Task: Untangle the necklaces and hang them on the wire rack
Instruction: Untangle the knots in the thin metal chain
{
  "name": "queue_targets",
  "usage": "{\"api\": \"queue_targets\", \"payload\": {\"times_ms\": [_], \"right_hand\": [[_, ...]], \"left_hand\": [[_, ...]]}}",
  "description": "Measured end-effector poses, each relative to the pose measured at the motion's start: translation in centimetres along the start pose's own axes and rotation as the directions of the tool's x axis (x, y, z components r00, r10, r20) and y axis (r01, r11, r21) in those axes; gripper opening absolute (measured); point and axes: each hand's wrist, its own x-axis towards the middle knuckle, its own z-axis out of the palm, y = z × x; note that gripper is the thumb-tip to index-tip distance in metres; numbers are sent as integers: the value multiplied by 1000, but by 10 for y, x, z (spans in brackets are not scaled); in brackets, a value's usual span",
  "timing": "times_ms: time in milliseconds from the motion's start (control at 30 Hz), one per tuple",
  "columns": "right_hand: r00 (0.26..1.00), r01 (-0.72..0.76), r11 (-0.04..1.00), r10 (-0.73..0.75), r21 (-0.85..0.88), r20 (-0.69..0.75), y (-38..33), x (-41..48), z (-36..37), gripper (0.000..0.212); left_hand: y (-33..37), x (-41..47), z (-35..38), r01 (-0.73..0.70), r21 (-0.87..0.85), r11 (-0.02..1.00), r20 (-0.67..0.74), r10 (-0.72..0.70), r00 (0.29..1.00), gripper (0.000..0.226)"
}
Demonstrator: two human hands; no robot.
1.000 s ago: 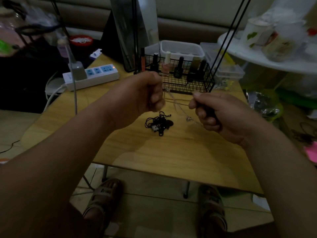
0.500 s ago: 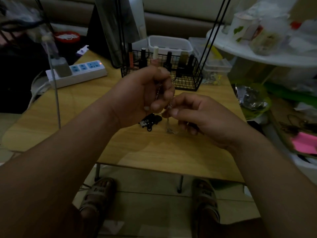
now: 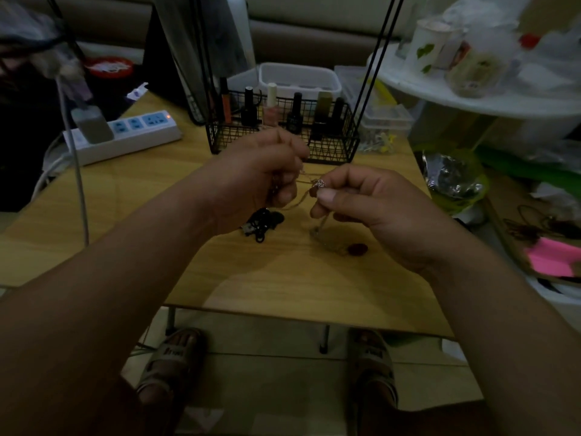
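Observation:
Above the wooden table (image 3: 283, 278), both hands pinch a thin chain necklace (image 3: 306, 180). My left hand (image 3: 267, 174) is closed on one stretch of it. My right hand (image 3: 361, 199) grips the chain at a small silvery pendant (image 3: 319, 184). A loop of chain hangs from my right hand down to the tabletop, near a dark red pendant (image 3: 356, 249). A tangled black cord necklace (image 3: 262, 222) lies on the table under my left hand. The black wire rack (image 3: 342, 146) stands behind, its rods (image 3: 374, 73) rising up out of view.
Nail polish bottles (image 3: 295, 111) fill the rack's basket. A white power strip (image 3: 125, 133) with a plug and cable lies at the left. Clear plastic boxes (image 3: 383, 118) sit at the back right. A cluttered white shelf (image 3: 487, 99) stands right of the table.
My hands have drawn slightly apart, stretching a short length of chain between them. The dark red pendant now shows on the table below my right hand.

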Motion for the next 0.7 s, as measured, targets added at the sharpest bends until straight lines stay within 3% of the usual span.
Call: {"api": "queue_targets", "payload": {"times_ms": [167, 400, 700], "right_hand": [[995, -89, 993, 92, 79, -36, 1, 1, 2, 18], [982, -162, 983, 170, 87, -81, 2, 9, 9, 23], [984, -172, 983, 169, -65, -51, 0, 3, 17, 23]], "left_hand": [[-4, -9, 4, 22, 253, 967, 61, -38, 997, 30], [-1, -20, 7, -12, 492, 871, 12, 7, 1000, 18], [2, -35, 8, -16, 600, 800, -10, 27, 1000, 5]]}}
